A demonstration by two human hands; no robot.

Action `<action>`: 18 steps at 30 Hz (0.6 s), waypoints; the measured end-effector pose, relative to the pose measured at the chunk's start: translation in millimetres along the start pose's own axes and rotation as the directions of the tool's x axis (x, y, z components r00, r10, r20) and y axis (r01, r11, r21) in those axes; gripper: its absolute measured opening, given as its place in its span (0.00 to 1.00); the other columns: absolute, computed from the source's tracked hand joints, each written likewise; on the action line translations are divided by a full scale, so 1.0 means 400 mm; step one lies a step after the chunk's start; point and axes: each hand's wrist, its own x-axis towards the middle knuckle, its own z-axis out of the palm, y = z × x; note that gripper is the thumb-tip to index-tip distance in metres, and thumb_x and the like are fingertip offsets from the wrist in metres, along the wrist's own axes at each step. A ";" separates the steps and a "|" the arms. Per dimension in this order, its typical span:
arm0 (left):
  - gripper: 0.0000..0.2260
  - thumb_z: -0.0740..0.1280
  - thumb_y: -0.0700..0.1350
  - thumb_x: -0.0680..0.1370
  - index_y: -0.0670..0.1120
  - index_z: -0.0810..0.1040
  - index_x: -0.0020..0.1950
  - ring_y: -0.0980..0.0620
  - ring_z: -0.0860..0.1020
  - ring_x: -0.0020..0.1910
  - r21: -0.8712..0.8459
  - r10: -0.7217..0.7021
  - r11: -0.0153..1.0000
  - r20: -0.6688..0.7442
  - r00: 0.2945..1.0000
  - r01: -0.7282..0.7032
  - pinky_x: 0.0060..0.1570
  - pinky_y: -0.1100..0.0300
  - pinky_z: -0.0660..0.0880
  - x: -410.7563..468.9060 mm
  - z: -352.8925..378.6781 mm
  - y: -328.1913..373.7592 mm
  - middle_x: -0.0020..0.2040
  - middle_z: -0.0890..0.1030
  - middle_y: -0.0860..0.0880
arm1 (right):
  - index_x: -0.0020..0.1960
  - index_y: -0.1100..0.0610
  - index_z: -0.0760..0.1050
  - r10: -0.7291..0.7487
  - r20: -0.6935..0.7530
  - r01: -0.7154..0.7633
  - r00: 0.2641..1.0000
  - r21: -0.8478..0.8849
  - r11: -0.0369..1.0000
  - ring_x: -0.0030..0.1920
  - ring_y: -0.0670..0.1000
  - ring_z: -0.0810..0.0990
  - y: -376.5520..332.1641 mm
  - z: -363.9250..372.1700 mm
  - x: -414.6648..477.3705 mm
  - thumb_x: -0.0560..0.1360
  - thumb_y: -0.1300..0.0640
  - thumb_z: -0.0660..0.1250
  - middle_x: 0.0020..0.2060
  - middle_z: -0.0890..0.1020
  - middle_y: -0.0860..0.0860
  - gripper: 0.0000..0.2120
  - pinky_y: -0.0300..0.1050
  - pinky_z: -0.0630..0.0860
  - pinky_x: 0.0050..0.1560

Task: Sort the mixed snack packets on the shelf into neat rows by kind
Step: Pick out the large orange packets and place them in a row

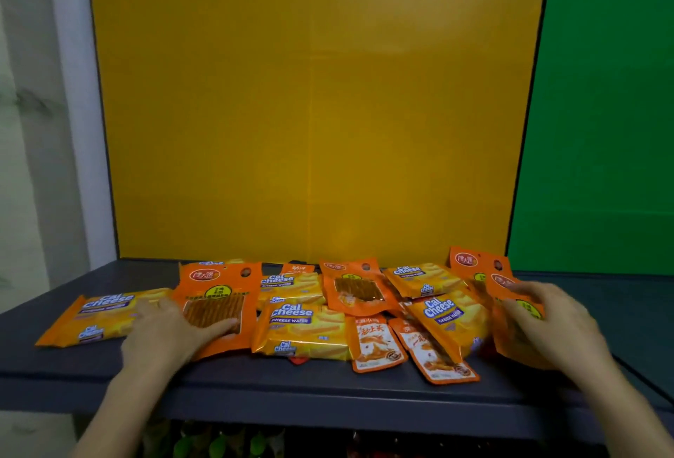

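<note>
My left hand point(171, 330) flat, fingers spread on strip pouch point(215, 306), lower left. Right hand point(550, 322) holding pouch point(518, 333), lower right. Wafer packs point(302, 330) mixed on shelf point(291, 377). Light, crinkly, slippery film; pinch by edges.

A dark grey shelf point(328, 381) carries a loose jumble of snack packets — yellow Cal Cheese wafer packs point(302, 330), orange pouches with clear windows showing reddish strips point(215, 308), and two small orange-and-white sachets point(375, 344) near the front edge. One Cal Cheese pack point(98, 319) lies furthest left, flat on the shelf.
</note>
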 end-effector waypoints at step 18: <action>0.23 0.78 0.43 0.65 0.38 0.74 0.54 0.39 0.76 0.48 -0.397 0.107 0.915 0.079 0.991 -0.067 0.46 0.51 0.70 0.030 -0.067 -0.025 0.53 0.79 0.35 | 0.72 0.60 0.57 0.463 0.163 -0.474 0.871 0.034 0.880 0.67 0.65 0.68 0.094 -0.013 0.005 0.58 0.43 0.79 0.67 0.69 0.63 0.51 0.58 0.67 0.64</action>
